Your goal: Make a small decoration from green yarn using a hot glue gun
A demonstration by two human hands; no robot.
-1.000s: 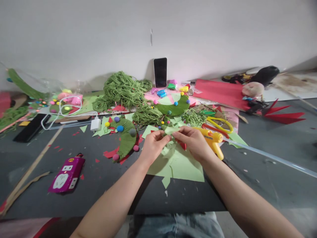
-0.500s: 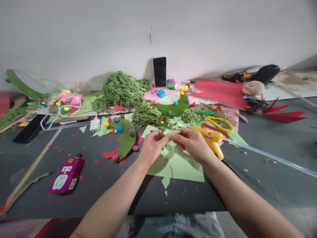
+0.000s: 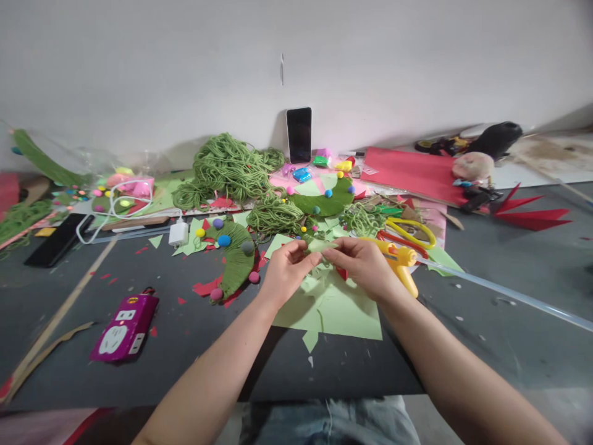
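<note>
My left hand (image 3: 288, 272) and my right hand (image 3: 362, 264) meet above a light green paper sheet (image 3: 340, 312) on the dark table. Both pinch a small light green paper piece (image 3: 320, 247) between thumb and fingertips, one hand at each end. A bit of red paper (image 3: 342, 272) shows under my right hand. A yellow glue gun (image 3: 399, 264) lies just right of my right hand. A green yarn-wrapped crescent with coloured pom-poms (image 3: 234, 256) lies left of my left hand.
Piles of green yarn (image 3: 227, 165) and a phone (image 3: 299, 134) leaning on the wall sit behind. Yellow-handled scissors (image 3: 410, 233), a clear glue stick (image 3: 504, 295), red paper (image 3: 410, 173), a purple power strip (image 3: 125, 326), a white charger (image 3: 178, 233) and wooden sticks (image 3: 60, 312) lie around.
My fingers have shifted slightly on the small green piece; the hands stay in nearly the same place above the green sheet.
</note>
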